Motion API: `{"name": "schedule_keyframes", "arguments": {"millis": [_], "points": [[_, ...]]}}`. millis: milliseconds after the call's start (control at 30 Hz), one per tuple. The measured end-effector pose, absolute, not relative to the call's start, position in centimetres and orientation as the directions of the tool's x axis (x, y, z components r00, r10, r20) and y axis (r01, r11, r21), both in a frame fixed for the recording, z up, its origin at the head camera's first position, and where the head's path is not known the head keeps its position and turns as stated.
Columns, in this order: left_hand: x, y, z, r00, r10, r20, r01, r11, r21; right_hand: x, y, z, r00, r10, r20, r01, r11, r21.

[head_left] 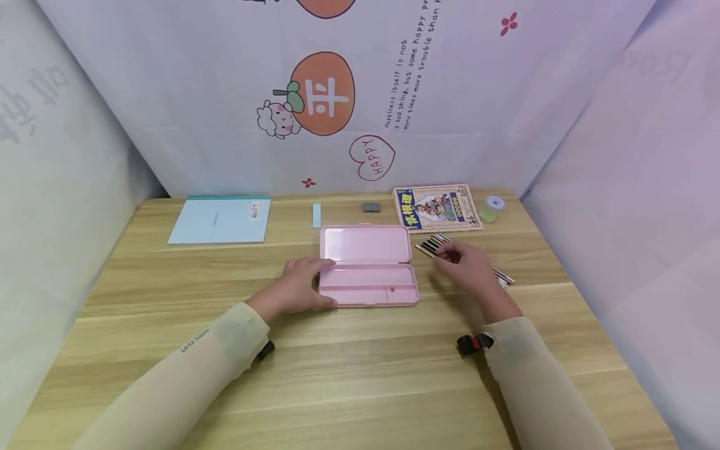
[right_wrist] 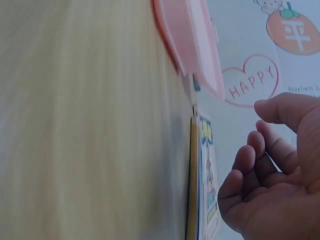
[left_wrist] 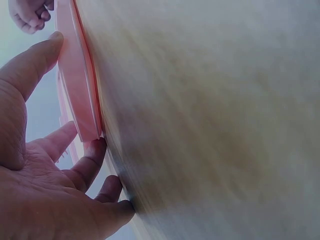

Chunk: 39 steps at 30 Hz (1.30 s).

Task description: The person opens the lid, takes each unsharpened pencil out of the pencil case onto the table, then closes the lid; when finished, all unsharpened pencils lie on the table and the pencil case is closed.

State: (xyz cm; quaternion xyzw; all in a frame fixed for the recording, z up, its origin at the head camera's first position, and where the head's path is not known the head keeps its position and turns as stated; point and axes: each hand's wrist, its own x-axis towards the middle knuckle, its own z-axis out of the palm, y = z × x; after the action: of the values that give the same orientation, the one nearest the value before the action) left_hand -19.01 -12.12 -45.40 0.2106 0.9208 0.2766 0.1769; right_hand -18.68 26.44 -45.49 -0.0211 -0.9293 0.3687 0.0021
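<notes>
left hand: rests at the left end of the open pink pencil case; the thumb lies along the case's near edge and the fingers spread loosely against its end wall, touching it without wrapping round it.
left fingers: in the left wrist view they are apart and fairly straight, fingertips down at the wooden table beside the corner of the case.
right hand: lies on a bunch of pencils just right of the case; the fingers are bent downward over them.
right fingers: in the right wrist view they are loosely curled with gaps between them; whether they pinch a pencil cannot be told.
pencil case: between the two hands, lid tipped back flat away from the fingers, tray toward the person, a small divider at the tray's right end.
pencils: partly under the right fingers, tips sticking out beyond the fingertips and the far ends trailing past the wrist.
beyond the right fingertips: a colourful booklet and a small roll of tape.
beyond the left fingertips: a pale blue notebook, a small blue eraser and a grey eraser.
backdrop: a printed cloth with an orange fruit and a heart reading happy.
</notes>
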Motion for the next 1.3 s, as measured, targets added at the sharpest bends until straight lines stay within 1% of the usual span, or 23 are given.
{"name": "schedule_keyframes", "arguments": {"millis": [267, 400, 533, 633, 833, 1000, 1100, 1300], "points": [[-19.1, -12.2, -45.5, -0.847, 0.494, -0.195, 0.309, 0.758, 0.574, -20.9, 24.2, -45.6, -0.996, -0.003, -0.089, 0.062, 0.691, -0.72], [-19.1, -11.7, -45.5, -0.842, 0.5, -0.202, 0.305, 0.75, 0.586, -22.2, 23.9, -46.1, -0.993, 0.013, -0.12, 0.094, 0.707, -0.701], [-19.1, -11.2, -45.6, -0.834, 0.519, -0.185, 0.325, 0.735, 0.596, -23.2, 23.7, -46.2, -0.993, 0.02, -0.12, 0.098, 0.717, -0.69], [-19.2, -11.1, -45.7, -0.83, 0.531, -0.169, 0.345, 0.729, 0.592, -23.7, 23.5, -46.0, -0.992, 0.016, -0.128, 0.101, 0.716, -0.691], [-19.3, -11.1, -45.5, -0.834, 0.525, -0.167, 0.352, 0.741, 0.572, -24.5, 22.9, -45.7, -0.981, 0.033, -0.191, 0.157, 0.714, -0.683], [-19.4, -11.3, -45.6, -0.836, 0.522, -0.168, 0.35, 0.744, 0.569, -24.8, 22.6, -45.5, -0.98, 0.034, -0.195, 0.161, 0.713, -0.683], [-19.4, -11.5, -45.8, -0.851, 0.497, -0.169, 0.322, 0.749, 0.578, -24.8, 22.3, -45.2, -0.985, 0.028, -0.173, 0.144, 0.691, -0.708], [-19.1, -12.1, -46.0, -0.905, 0.378, -0.193, 0.171, 0.74, 0.65, -24.2, 21.4, -44.2, -0.992, 0.021, -0.125, 0.109, 0.652, -0.751]]}}
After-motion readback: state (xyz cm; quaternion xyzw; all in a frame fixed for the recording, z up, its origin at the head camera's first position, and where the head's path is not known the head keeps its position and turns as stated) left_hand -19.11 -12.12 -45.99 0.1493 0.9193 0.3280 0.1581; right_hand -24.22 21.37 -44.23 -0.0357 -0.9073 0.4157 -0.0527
